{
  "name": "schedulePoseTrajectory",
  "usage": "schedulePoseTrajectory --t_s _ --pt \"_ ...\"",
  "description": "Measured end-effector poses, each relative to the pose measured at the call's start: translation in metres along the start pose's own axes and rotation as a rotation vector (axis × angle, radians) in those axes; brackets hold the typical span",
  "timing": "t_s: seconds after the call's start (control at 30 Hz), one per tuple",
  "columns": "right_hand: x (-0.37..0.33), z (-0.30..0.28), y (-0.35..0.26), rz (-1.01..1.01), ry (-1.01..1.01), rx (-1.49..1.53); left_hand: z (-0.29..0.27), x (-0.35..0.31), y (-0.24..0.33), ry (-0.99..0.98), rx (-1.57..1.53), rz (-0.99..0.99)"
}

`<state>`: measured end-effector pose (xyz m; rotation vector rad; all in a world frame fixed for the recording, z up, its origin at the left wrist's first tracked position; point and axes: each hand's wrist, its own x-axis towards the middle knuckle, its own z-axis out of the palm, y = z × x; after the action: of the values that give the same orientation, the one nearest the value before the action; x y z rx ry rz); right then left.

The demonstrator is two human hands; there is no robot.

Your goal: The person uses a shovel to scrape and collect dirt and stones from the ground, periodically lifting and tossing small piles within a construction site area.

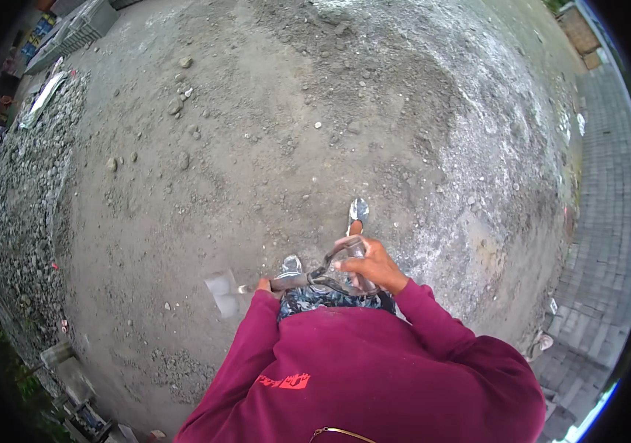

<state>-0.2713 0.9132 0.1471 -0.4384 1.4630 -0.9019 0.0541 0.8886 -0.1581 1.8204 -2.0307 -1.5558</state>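
Observation:
Across the front of my body I carry a shovel (pixel 292 282), its blade (pixel 223 292) out to the left and its Y-shaped handle end to the right. My right hand (pixel 376 266) is closed around the grip at that handle end. Only a little of my left hand (pixel 264 285) shows past the cuff, wrapped on the shaft towards the blade. The blade looks pale and flat, with nothing heaped on it that I can make out. Below the shovel are my two shoes (pixel 359 210), the right one farther forward.
Grey dirt ground (pixel 256 184) spreads all around, with scattered stones (pixel 175 106). A gravel heap (pixel 24 199) lies along the left, and stacked grey blocks (pixel 83 33) stand at the far left. Whitish powdery ground (pixel 511 148) borders a paved strip (pixel 607 199) on the right.

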Motion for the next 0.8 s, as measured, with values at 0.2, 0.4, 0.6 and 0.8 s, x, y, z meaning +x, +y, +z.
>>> schedulePoseTrajectory --t_s 0.2,0.4,0.6,0.8 --pt "-0.064 -0.104 0.063 0.014 0.486 0.753 0.101 0.196 0.184 -0.111 -1.183 -0.736" --pt "-0.037 -0.183 0.136 -0.023 0.838 1.167 0.235 0.247 0.385 -0.281 -0.800 -0.583" --pt "-0.040 -0.286 0.170 -0.034 1.137 1.102 0.414 0.242 0.454 -0.509 -0.697 -0.715" --pt "0.000 -0.366 0.202 -0.097 1.148 0.695 0.489 0.307 0.460 -0.526 -0.725 -0.787"
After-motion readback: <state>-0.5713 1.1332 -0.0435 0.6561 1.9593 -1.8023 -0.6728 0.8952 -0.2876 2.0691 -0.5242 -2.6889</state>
